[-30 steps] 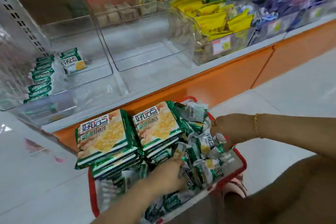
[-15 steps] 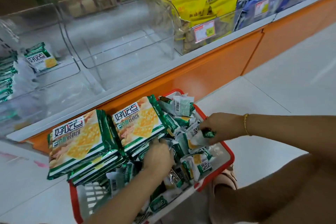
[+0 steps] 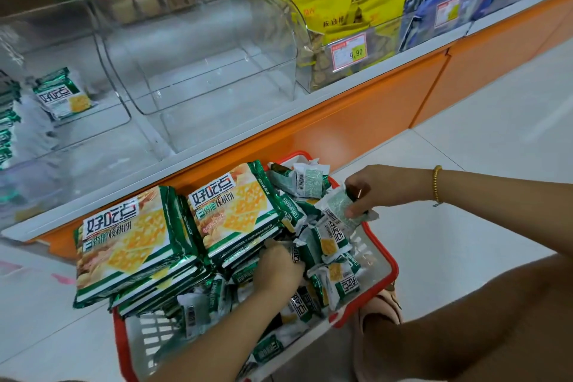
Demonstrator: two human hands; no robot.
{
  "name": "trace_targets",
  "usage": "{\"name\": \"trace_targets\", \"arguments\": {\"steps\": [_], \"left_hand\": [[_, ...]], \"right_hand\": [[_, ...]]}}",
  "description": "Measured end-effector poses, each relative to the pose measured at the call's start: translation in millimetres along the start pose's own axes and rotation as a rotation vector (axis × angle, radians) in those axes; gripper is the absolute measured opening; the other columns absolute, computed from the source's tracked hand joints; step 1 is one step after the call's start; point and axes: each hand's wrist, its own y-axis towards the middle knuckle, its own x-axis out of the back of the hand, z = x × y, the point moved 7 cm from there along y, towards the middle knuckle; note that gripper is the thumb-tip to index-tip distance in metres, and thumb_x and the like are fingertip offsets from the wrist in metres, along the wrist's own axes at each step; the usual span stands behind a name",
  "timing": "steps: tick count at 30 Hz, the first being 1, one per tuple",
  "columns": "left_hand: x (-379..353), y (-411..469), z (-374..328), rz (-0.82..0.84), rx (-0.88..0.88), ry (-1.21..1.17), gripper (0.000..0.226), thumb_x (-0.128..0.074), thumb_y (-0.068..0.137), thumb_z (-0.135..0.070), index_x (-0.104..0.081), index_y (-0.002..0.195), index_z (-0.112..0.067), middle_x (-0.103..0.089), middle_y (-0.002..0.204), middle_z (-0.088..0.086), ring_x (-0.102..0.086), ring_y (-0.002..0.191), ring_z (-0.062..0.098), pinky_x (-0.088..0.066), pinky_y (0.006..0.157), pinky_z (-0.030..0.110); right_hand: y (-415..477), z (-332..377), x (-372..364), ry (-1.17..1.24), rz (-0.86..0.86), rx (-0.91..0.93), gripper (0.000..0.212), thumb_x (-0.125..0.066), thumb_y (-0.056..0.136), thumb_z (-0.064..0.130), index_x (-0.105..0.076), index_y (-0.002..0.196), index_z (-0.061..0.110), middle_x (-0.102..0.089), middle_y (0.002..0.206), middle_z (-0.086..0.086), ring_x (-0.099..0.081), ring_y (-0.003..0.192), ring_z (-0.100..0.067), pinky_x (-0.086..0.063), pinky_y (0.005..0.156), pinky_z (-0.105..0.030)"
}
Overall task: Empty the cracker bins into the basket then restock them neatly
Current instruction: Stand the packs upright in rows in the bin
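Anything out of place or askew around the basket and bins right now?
The large cracker packs lie tilted across the rim of the basket, overhanging its edge, so they might slide off. One lone packet lies askew in the left clear bin.

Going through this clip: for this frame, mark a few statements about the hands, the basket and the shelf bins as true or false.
1. The right hand pinches a small packet over the basket. True.
2. The basket's rim is blue. False: it is red.
3. The large cracker packs lie on the shelf. False: they sit in two stacks on the basket.
4. The bracelet is on the left wrist. False: it is on the right wrist.
5. Yellow bags fill the bin with the price tag. True.
6. The left hand reaches among the small packs in the basket. True.
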Motion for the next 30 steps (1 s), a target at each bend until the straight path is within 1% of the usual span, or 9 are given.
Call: {"name": "trace_targets", "arguments": {"steps": [4,8,10,12,20,22,23,26,30], "left_hand": [[2,1,-3,0.065,0.013,-0.027,0.024,-0.059,0.091,-0.022,-0.039,0.089,-0.008,-0.044,0.065,0.000,-0.043,0.051,0.012,-0.032,0.044,0.024],[3,6,7,0.099,0.115,-0.198,0.040,-0.066,0.086,-0.023,-0.050,0.112,0.002,-0.041,0.067,0.002,-0.041,0.049,0.012,-0.029,0.034,0.018],[3,6,12,0.115,0.157,-0.359,0.024,-0.070,0.082,-0.020,-0.052,0.078,-0.005,-0.041,0.065,0.009,-0.035,0.045,0.017,-0.028,0.043,0.020],[1,4,20,0.153,0.248,-0.523,0.038,-0.073,0.081,-0.017,-0.039,0.065,-0.009,-0.035,0.060,0.008,-0.026,0.042,0.016,-0.024,0.046,0.023],[3,-24,11,0.291,0.216,-0.354,0.051,-0.074,0.080,-0.032,-0.056,0.116,-0.001,-0.030,0.051,0.002,-0.027,0.032,0.012,-0.022,0.037,0.017],[14,-32,7,0.278,0.190,-0.290,0.025,-0.071,0.081,-0.028,-0.054,0.079,-0.011,-0.027,0.052,0.002,-0.028,0.037,0.015,-0.023,0.041,0.020],[19,-35,7,0.280,0.215,-0.306,0.035,-0.070,0.082,-0.026,-0.040,0.067,-0.014,-0.025,0.053,0.002,-0.026,0.039,0.016,-0.022,0.044,0.022],[31,-41,7,0.294,0.233,-0.468,0.038,-0.071,0.081,-0.022,-0.036,0.069,-0.013,-0.031,0.060,0.005,-0.029,0.046,0.017,-0.025,0.047,0.024],[54,-67,-10,0.291,0.154,-0.871,0.036,-0.074,0.081,-0.019,-0.052,0.108,-0.007,-0.052,0.078,0.006,-0.049,0.063,0.015,-0.044,0.051,0.021]], "right_hand": [[-3,2,-1,-0.039,-0.003,0.015,0.024,-0.069,0.083,0.040,-0.060,0.079,0.019,-0.058,0.076,0.007,-0.048,0.066,-0.008,-0.036,0.056,-0.016],[-6,7,-2,-0.043,0.000,0.028,0.024,-0.069,0.084,0.041,-0.062,0.087,0.018,-0.062,0.086,0.004,-0.055,0.077,-0.014,-0.044,0.066,-0.026],[-8,8,-2,-0.051,-0.004,0.038,0.026,-0.068,0.084,0.042,-0.062,0.090,0.017,-0.065,0.093,-0.002,-0.056,0.081,-0.018,-0.047,0.071,-0.032],[-10,9,-1,-0.052,-0.010,0.048,0.021,-0.068,0.083,0.043,-0.059,0.083,0.023,-0.064,0.091,-0.002,-0.053,0.077,-0.015,-0.047,0.071,-0.033],[-18,19,-1,-0.072,-0.048,0.042,0.038,-0.068,0.083,0.047,-0.063,0.088,0.009,-0.063,0.084,-0.007,-0.050,0.069,-0.013,-0.041,0.063,-0.027],[-21,27,2,-0.060,-0.095,0.044,0.043,-0.068,0.082,0.046,-0.063,0.091,0.005,-0.064,0.089,-0.012,-0.051,0.071,-0.015,-0.042,0.063,-0.028],[-25,32,5,-0.065,-0.123,0.048,0.043,-0.068,0.082,0.046,-0.063,0.092,0.005,-0.065,0.090,-0.012,-0.053,0.072,-0.016,-0.043,0.063,-0.028],[-41,58,14,-0.190,-0.239,0.091,0.039,-0.065,0.085,0.046,-0.060,0.103,0.012,-0.064,0.096,-0.006,-0.059,0.084,-0.019,-0.051,0.073,-0.033],[-65,99,15,-0.507,-0.437,0.200,0.038,-0.052,0.091,0.049,-0.047,0.115,0.020,-0.057,0.095,0.003,-0.048,0.076,-0.012,-0.041,0.063,-0.025]]}}
